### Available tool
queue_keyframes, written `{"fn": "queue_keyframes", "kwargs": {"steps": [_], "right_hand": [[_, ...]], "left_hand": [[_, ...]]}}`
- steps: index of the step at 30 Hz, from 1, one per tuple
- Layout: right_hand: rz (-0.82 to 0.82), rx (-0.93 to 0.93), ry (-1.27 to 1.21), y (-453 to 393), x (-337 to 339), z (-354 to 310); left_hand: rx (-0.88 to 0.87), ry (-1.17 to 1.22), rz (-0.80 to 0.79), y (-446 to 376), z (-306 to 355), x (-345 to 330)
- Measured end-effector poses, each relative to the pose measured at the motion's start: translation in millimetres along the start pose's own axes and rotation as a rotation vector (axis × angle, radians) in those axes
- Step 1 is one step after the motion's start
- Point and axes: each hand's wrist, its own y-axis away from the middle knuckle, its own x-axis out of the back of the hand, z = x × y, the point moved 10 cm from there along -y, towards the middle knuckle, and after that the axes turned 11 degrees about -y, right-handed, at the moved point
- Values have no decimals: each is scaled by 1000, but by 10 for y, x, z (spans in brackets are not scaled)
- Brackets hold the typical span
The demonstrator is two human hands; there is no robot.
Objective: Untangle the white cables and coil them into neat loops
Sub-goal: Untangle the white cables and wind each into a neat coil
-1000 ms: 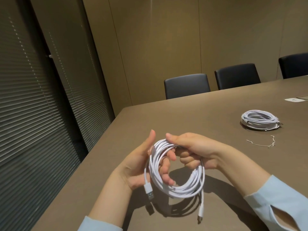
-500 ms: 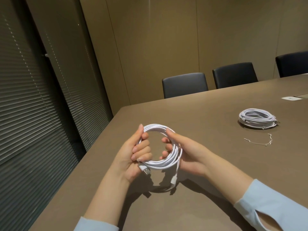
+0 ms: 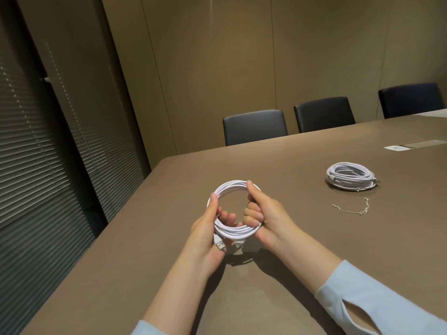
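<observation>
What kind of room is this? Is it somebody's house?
Probably not a house. It looks like an office meeting room: a long brown table, matching black chairs lined up along its far side, slatted window blinds, and what looks like a socket panel set into the tabletop.

Two bare forearms, reaching in from the near edge of the view. Pale light-blue sleeves on both, of soft, smooth cloth, plain and without print. Right sleeve [image 3: 377, 303] ending well short of the wrist, with a curved cuff edge and a long teardrop slit in the cloth near the bottom right corner, bare arm showing through the slit. Left sleeve [image 3: 147, 328] seen only as a small rounded patch at the bottom edge, pushed far up the forearm. Left hand [image 3: 208, 228] and right hand [image 3: 263, 213] both bare: short, plain nails, unpainted as far as can be told.
</observation>
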Motion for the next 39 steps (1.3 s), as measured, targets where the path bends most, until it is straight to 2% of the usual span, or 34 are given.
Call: {"fn": "queue_keyframes", "kwargs": {"steps": [4,10,15,18,20,22,25,27,29,31,35,37,39], "right_hand": [[29,24,41,-33,130,-92],[42,-49,274,-25,458,-180],[-56,-86,886,21,643,-445],[-33,-37,1318,76,690,-711],[20,11,1478,66,708,-873],[104,139,1580,0,753,-1095],[378,423,1947,-46,842,-1575],[525,423,2118,-53,974,-1771],[612,302,2168,-87,1185,-1855],[664,277,2121,-130,1296,-1903],[652,260,2096,-189,1300,-1864],[590,319,2124,-175,1164,-1821],[453,528,1949,-113,884,-1812]], "left_hand": [[-87,-36,47,-46,-22,-124],[-120,-280,27,-247,-180,-250],[-99,-394,-51,-378,-291,-358],[-104,-474,-108,-398,-332,-442],[-121,-541,-134,-410,-325,-484],[-121,-565,-158,-436,-339,-524],[-106,-575,-192,-462,-367,-568],[-85,-572,-226,-443,-398,-601],[-57,-571,-269,-406,-436,-650],[-40,-583,-296,-370,-460,-688],[-12,-597,-314,-342,-493,-716],[6,-596,-316,-342,-507,-713],[26,-590,-308,-340,-512,-708]]}}
